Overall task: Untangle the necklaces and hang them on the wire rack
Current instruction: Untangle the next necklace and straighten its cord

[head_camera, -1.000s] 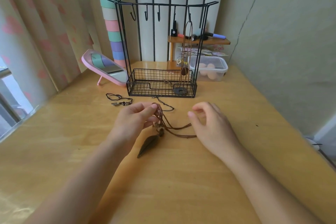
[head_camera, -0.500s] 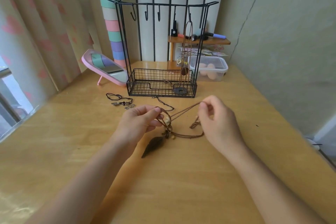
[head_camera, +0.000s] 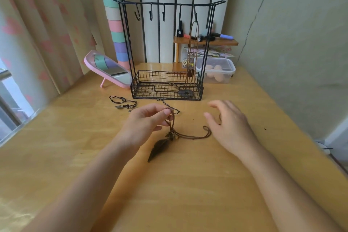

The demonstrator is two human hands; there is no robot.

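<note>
Pinching the upper cord of a brown necklace (head_camera: 190, 136) between thumb and fingertips, the left hand (head_camera: 146, 122) holds it just above the counter (head_camera: 188, 184), where its feather pendant (head_camera: 158, 149) lies. The right hand (head_camera: 230, 126) hovers beside the cord's far loop, fingers apart, gripping nothing. On the wire rack (head_camera: 166, 90), a hung necklace (head_camera: 190, 73) drops from the rightmost hook into the basket. A lidded clear box (head_camera: 224, 79) behind holds pale egg-shaped objects. A black necklace (head_camera: 122, 102) lies left of the basket.

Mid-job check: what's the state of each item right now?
Left hand: pinching the feather necklace's cord.
Right hand: open, holding nothing.
Feather necklace: partly on table, unhung.
Black necklace: lying on table, unhung.
Pendant necklace: hanging on wire rack.
Container: lid on.
</note>
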